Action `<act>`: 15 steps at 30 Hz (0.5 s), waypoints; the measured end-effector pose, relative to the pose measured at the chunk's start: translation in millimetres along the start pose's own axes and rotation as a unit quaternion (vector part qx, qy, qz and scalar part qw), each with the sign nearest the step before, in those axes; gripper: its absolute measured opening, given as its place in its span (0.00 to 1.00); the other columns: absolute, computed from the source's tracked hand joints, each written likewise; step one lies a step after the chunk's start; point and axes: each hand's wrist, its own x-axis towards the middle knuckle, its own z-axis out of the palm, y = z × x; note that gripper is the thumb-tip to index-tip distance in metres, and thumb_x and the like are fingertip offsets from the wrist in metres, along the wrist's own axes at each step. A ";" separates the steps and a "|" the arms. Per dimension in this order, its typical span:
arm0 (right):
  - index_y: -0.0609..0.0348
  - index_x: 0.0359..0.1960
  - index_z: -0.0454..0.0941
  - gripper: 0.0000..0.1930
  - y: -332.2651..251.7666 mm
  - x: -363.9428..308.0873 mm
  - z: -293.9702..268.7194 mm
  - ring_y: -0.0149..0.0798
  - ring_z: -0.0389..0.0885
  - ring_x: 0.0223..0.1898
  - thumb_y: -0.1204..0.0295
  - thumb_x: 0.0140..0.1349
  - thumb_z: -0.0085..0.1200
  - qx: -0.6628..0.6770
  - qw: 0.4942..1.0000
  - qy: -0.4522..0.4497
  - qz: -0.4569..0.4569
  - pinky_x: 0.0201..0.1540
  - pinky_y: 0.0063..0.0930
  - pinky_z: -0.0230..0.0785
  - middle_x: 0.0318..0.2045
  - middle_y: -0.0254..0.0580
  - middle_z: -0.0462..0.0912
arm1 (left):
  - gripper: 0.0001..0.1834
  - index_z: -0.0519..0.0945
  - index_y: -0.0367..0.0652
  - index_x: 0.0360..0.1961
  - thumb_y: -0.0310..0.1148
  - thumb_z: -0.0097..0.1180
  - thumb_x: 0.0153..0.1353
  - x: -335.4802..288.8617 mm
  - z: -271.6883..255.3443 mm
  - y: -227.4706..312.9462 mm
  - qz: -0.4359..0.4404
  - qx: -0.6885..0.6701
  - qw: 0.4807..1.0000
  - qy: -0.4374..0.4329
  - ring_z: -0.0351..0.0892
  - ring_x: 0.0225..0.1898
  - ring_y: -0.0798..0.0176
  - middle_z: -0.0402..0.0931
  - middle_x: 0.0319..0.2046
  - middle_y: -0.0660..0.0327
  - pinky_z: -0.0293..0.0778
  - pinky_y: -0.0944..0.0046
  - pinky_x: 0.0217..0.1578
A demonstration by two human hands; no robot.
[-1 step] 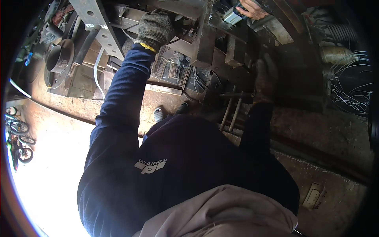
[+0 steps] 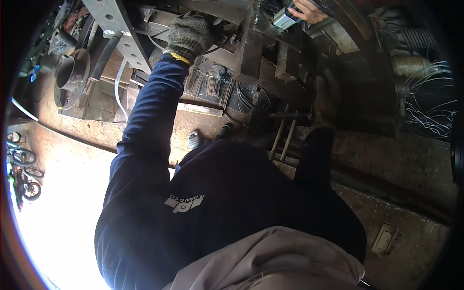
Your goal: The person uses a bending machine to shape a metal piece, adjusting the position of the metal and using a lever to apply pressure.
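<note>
My left hand (image 2: 189,34) wears a grey knit glove with a yellow cuff. It rests, rounded and closed, at the far side on the metal workbench (image 2: 224,57), beside a thin dark cable. Its fingertips are hidden, and what they grip cannot be made out. In deep shadow to the right, my right hand (image 2: 327,94) has its fingers stretched out, pointing away from me. Nothing shows in it. A dark bar handle (image 2: 290,116) lies just left of its wrist. Blocky steel pieces (image 2: 288,63) stand between the two hands.
Another person's hand (image 2: 309,11) holds a silver tool (image 2: 284,19) at the far right. A perforated steel upright (image 2: 118,34) and a round flanged pipe (image 2: 71,72) stand left. Bundled thin rods (image 2: 212,86) lie below the bench top. Tangled wire (image 2: 432,113) sits far right.
My right hand has shifted very slightly nearer, its fingers now a little more apart. My left hand stays in place.
</note>
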 end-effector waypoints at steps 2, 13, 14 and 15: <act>0.67 0.64 0.74 0.23 13.5 -8.8 -23.0 0.39 0.78 0.59 0.67 0.72 0.60 -0.103 0.995 0.011 -0.012 0.62 0.33 0.72 0.58 0.49 0.80 | 0.32 0.87 0.46 0.50 0.59 0.69 0.52 1.0 5.0 -1.3 0.006 -0.011 1.000 0.004 0.84 0.51 0.47 0.85 0.47 0.52 0.80 0.51 0.52; 0.68 0.63 0.72 0.19 62.1 -10.9 -34.2 0.44 0.75 0.64 0.71 0.75 0.53 0.254 0.963 0.007 0.084 0.69 0.35 0.71 0.61 0.52 0.77 | 0.24 0.88 0.49 0.45 0.56 0.62 0.60 10.7 20.5 -15.7 0.005 0.009 0.999 -0.040 0.84 0.49 0.48 0.85 0.46 0.53 0.79 0.50 0.49; 0.68 0.63 0.72 0.19 66.3 -10.8 -36.7 0.44 0.75 0.64 0.71 0.76 0.53 0.368 0.925 0.010 0.098 0.69 0.36 0.71 0.61 0.51 0.77 | 0.23 0.88 0.49 0.44 0.56 0.62 0.61 10.6 23.0 -16.8 0.007 -0.004 1.000 -0.030 0.84 0.49 0.47 0.85 0.46 0.53 0.79 0.50 0.49; 0.68 0.63 0.72 0.19 62.8 -11.0 -36.7 0.44 0.76 0.63 0.71 0.76 0.53 0.470 0.873 0.007 0.128 0.69 0.36 0.71 0.61 0.51 0.77 | 0.22 0.88 0.49 0.44 0.55 0.61 0.61 8.8 22.4 -15.0 0.008 -0.018 1.000 -0.020 0.85 0.49 0.47 0.85 0.45 0.53 0.79 0.49 0.49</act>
